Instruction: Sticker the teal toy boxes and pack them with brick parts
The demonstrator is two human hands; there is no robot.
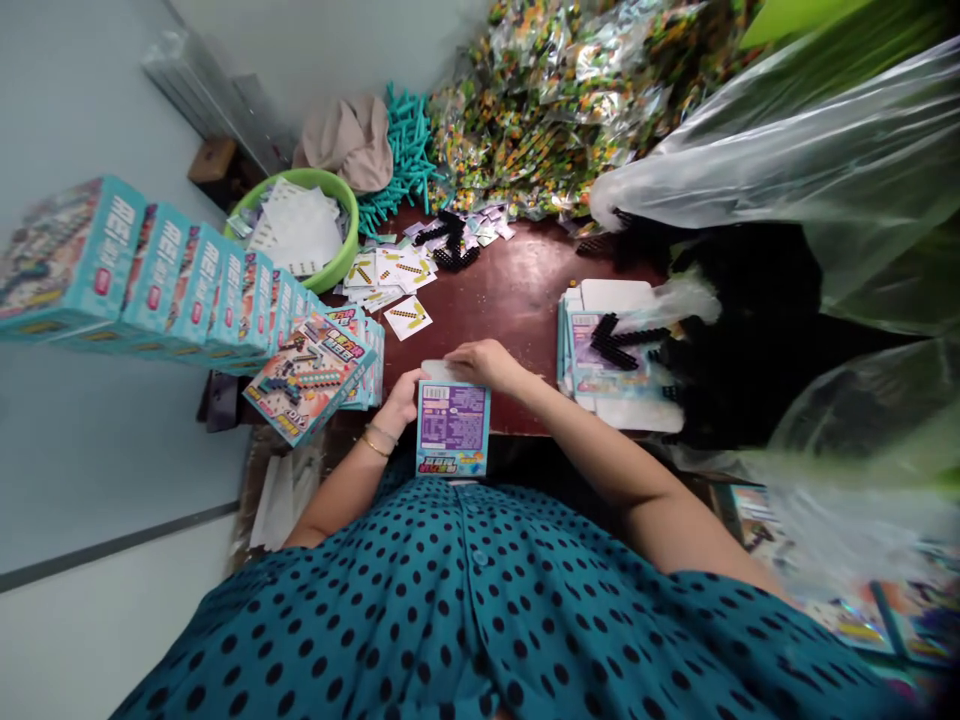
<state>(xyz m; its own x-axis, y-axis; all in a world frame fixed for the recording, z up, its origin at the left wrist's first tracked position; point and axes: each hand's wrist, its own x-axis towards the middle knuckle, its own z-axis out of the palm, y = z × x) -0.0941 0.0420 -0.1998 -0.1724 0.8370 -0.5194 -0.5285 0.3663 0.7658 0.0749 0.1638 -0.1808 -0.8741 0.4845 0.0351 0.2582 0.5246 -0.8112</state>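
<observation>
Purple-backed box (452,430) in left hand (401,400), right hand (484,362) atop it

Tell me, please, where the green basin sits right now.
In the head view, the green basin sits at the far left of the table, beside the row of teal boxes.

Print on box (452,430) (barcode, perhaps) unreadable

bare table (510,290) lies open between card pile (394,275) and flat boxes (600,350).
</observation>
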